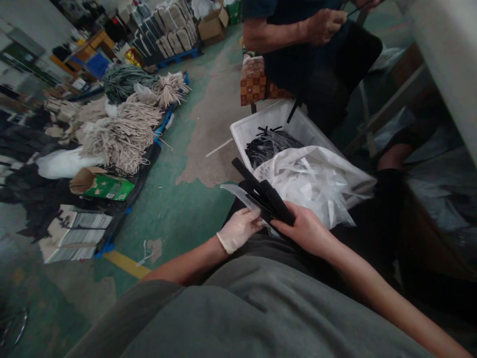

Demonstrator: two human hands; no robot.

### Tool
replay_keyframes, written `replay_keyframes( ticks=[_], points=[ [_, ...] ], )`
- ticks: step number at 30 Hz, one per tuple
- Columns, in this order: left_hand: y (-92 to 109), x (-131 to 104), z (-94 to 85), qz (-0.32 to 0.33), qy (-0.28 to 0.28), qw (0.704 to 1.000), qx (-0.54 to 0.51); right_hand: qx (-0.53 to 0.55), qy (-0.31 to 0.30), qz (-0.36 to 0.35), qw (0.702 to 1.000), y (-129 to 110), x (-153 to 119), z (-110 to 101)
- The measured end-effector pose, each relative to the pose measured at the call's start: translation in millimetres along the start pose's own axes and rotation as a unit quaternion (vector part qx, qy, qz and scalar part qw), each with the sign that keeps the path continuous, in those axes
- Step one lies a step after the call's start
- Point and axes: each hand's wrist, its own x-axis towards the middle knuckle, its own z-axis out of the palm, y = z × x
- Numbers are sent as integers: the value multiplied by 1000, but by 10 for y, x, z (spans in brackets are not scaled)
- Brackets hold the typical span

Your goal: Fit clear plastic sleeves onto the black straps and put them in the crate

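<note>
My left hand (240,228), in a thin whitish glove, pinches a narrow translucent plastic strip (238,195), possibly a small bag. Close beside it, my right hand (307,229) is bare and wrapped round a bundle of black strips (274,199) that point up and to the left. The two hands nearly meet above my lap. Just beyond them stands a white plastic bin (240,130) with many black strips (274,141) inside. White translucent plastic bags (309,179) lie heaped over the bin's near side.
Across the bin sits another person (298,64), whose hand (326,26) holds a thin dark piece. At left, blue pallets carry bundles of beige cords (115,134), dark green cords (126,82) and a green box (112,186). A pale table edge (447,54) slants at upper right.
</note>
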Motion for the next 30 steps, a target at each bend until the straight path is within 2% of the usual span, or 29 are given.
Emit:
replay_keyframes(
  ticks=[3,7,9,13,15,20,22,26,30],
  points=[
    [-70,9,48,-3,-11,1000,-3,24,13,9,1000,19,1,-3],
    [50,62,-16,50,29,998,-8,40,-33,-4,999,39,-116,-90],
    [64,53,-9,24,28,999,2,17,-21,-1,1000,27,-136,-100],
    [-56,-7,116,-33,-29,999,21,24,24,13,999,8,-50,-57],
    [-60,-6,138,-20,-23,999,18,66,21,13,998,26,-52,-76],
    [86,65,56,7,11,1000,17,135,-16,12,991,84,-244,-194],
    [53,58,82,-4,13,1000,23,124,-1,18,992,84,-257,-179],
    [-99,-29,235,-45,-28,998,39,100,47,31,993,87,-123,-102],
    [-21,-119,275,-62,-30,997,27,215,69,44,973,152,-71,-172]
  ],
)
